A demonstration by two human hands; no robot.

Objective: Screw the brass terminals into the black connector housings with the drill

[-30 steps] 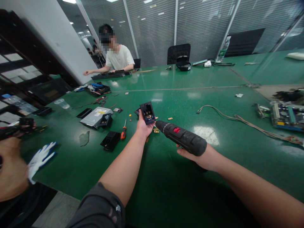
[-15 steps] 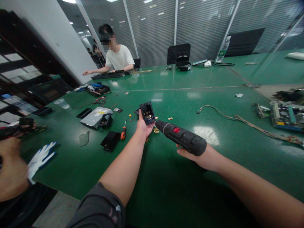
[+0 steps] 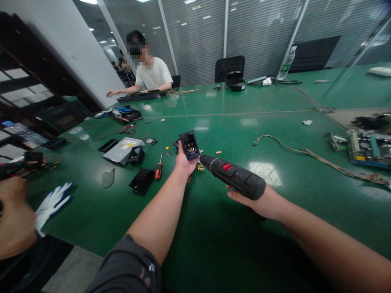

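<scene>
1. The left hand [image 3: 185, 162] is reaching out over the green surface [image 3: 275, 244] and is holding up a black plastic housing [image 3: 190, 145], with its fingers [image 3: 180, 151] closed around the lower end.
2. The open housing is facing upward and is showing brass contacts [image 3: 192, 149] seated inside its compartments.
3. The right hand [image 3: 255, 203] is gripping a black cordless drill [image 3: 233, 177] with a red button [image 3: 226, 167], its fingers curling under the body, and the drill's nose is pointing toward the housing, just beside it without touching.
4. Loose brass terminals [image 3: 200, 167] are lying on the surface just below the housing, near an orange-handled screwdriver [image 3: 158, 169] and a black plastic cover [image 3: 142, 181].
5. A silver optical drive [image 3: 124, 150] is lying farther left, and a clear plastic cup [image 3: 79, 133] is standing beyond it; its contents are too small to tell.
6. A black open case [image 3: 235, 84] is sitting at the far side of the surface.
7. A co-worker [image 3: 151, 73] is sitting at the far end, while another person's hand [image 3: 15, 217] is showing at the lower left, near a white-and-blue work glove [image 3: 51, 207].
</scene>
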